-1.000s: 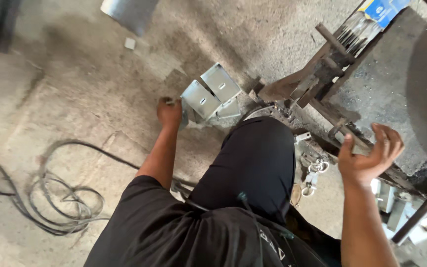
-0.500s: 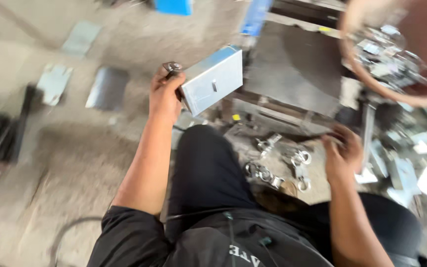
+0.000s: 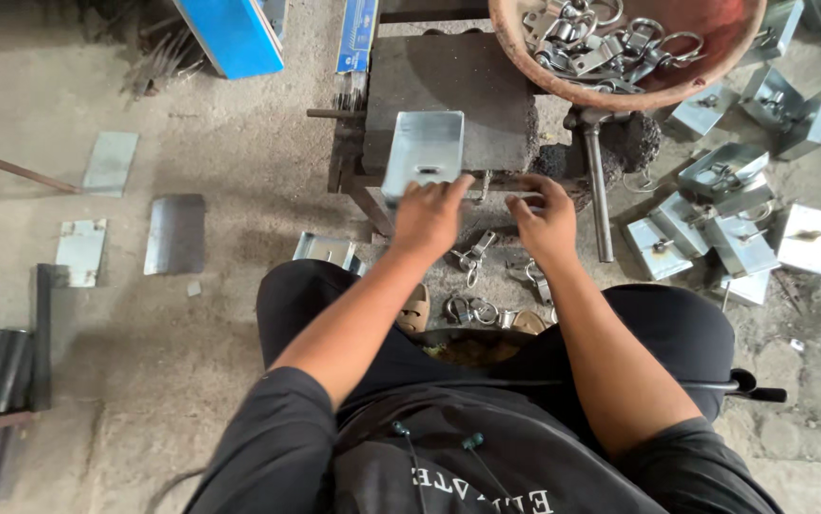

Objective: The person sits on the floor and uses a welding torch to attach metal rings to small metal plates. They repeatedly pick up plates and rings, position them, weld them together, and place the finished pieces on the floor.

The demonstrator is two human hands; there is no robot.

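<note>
The left hand (image 3: 430, 214) grips the near edge of a shiny open metal box (image 3: 423, 150) lying on the dark work block (image 3: 487, 86); the right hand (image 3: 546, 221) spreads loosely beside, bare block beyond

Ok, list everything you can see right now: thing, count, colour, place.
metal box: one, silver, on the dark work block, under the left hand
work block: one, dark grey, top centre
bowl: one, reddish, top right, full of metal rings
finished boxes: a pile, silver, floor right
flat plates: several, grey, floor left
blue box: one, top left
left hand: on the metal box
right hand: at the block's edge
</note>
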